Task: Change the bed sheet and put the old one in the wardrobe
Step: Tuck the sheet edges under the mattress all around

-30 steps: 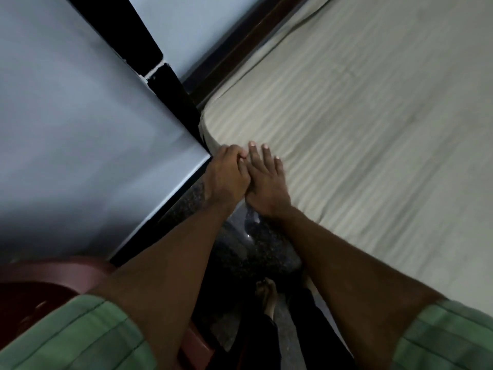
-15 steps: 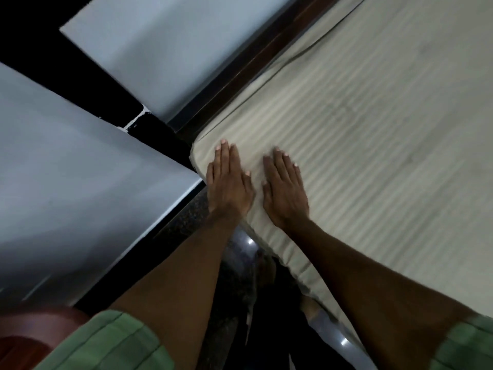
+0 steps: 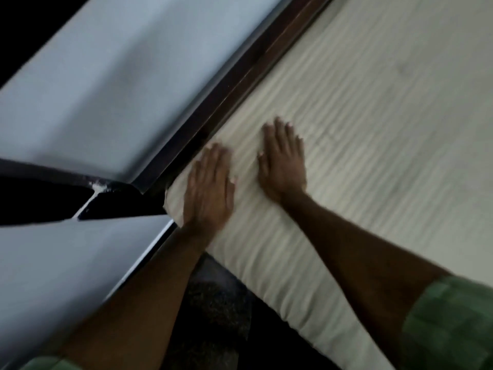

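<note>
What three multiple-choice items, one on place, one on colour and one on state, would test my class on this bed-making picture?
1. Where does the left hand lie?
A. at the mattress corner
B. on the floor
C. on the wall

2. What colour is the striped sheet?
A. red
B. cream
C. dark blue

3. How is the right hand held?
A. clenched in a fist
B. pinching cloth
C. flat, fingers straight

Answers: 1 A, it rests by the bed's near corner; 2 B, the cloth is pale cream; 3 C, its palm lies flat on the sheet.
</note>
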Tool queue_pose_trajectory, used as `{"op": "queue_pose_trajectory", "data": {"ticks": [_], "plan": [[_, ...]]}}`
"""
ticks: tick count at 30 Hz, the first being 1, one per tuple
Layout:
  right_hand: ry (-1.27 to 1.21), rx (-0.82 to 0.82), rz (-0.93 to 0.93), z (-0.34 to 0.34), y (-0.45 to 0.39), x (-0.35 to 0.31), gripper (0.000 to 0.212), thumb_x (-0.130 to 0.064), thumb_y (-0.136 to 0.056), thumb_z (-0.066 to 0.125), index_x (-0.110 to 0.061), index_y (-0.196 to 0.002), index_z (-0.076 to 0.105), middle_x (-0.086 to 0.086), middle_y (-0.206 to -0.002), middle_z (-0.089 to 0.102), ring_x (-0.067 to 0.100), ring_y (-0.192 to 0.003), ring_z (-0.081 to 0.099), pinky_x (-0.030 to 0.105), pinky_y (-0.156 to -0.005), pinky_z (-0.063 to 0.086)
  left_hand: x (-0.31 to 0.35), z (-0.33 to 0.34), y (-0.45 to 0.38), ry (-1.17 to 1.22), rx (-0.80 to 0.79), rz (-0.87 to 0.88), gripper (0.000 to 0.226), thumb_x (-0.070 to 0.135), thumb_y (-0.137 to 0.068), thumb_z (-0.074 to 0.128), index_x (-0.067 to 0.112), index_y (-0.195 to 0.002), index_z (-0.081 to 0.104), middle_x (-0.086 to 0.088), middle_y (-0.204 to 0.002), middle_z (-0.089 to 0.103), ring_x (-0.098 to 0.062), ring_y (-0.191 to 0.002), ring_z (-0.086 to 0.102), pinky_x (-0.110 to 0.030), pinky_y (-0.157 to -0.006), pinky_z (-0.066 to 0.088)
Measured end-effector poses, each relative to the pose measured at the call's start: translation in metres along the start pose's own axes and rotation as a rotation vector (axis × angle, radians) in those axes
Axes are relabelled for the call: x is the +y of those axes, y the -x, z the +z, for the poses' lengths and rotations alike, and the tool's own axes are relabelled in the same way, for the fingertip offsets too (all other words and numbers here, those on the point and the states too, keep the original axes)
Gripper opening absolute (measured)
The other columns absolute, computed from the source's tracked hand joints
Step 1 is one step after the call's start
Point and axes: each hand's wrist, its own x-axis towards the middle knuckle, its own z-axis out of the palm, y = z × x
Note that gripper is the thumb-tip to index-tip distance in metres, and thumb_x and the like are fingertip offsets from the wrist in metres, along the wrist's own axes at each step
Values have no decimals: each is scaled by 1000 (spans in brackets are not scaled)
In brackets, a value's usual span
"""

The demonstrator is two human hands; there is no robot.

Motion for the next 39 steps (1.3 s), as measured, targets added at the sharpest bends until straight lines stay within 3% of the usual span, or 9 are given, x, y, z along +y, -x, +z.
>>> {"op": "queue_pose_trajectory", "data": {"ticks": [3,7,12,14,17,22,28,34,39], "plan": [[-20,-95,-241,6,15,-22,63,-30,-103,41,-14,-162,28,8,-170,21,27,-159,13,53,-126,16,2,0,-18,-42,-65,111,58,37,-108,30,15,-162,28,-7,-169,24,-22,-157,19,-48,-124,25],[115,-85,-278,-4,-20,1,61,-44,-109,32,-22,-165,19,0,-172,14,22,-160,7,51,-127,13,17,5,-59,-159,-22,-150,58,43,-107,32,25,-161,28,-5,-166,31,-24,-148,35,-42,-115,31],[40,70,118,-23,-110,14,62,-49,-108,23,-26,-165,14,6,-173,5,28,-160,2,54,-128,6,29,16,-121,46,60,-294,41,37,-103,46,18,-139,51,-11,-120,69,-32,-101,67,-39,-80,46],[-57,121,239,-25,-120,7,61,-43,-108,25,-18,-164,21,10,-172,9,29,-159,5,52,-129,8,30,18,-131,135,52,-123,42,30,-106,43,16,-145,48,-9,-140,60,-26,-123,61,-37,-94,46],[-70,7,8,-13,-85,-2,68,-45,-104,29,-12,-162,26,12,-171,15,29,-159,7,51,-129,10,16,24,-129,222,27,184,49,26,-108,40,7,-153,42,-11,-160,41,-23,-149,38,-41,-119,36],[246,-111,-353,-29,-95,71,70,-53,-107,28,-20,-166,11,3,-173,9,26,-159,8,51,-127,14,11,23,-128,40,-63,223,60,37,-107,41,13,-161,28,-5,-170,22,-17,-157,18,-41,-124,26],[72,214,556,-46,-138,101,65,-42,-107,24,-14,-165,14,8,-173,8,31,-159,6,54,-127,6,49,35,-152,128,-36,220,63,40,-107,38,9,-161,27,-10,-170,22,-20,-158,16,-46,-125,23],[127,30,-32,-40,-135,100,73,-44,-105,42,-13,-165,15,8,-172,12,27,-159,7,46,-129,9,112,57,-246,279,-100,360,62,40,-106,35,15,-163,25,-4,-171,19,-15,-158,15,-40,-127,19],[185,136,382,-67,-119,187,63,-48,-108,24,-26,-165,13,-1,-173,9,27,-159,8,52,-127,10,108,77,-285,-28,-85,209,72,47,-102,34,14,-164,19,-7,-172,13,-20,-159,11,-43,-128,10]]}}
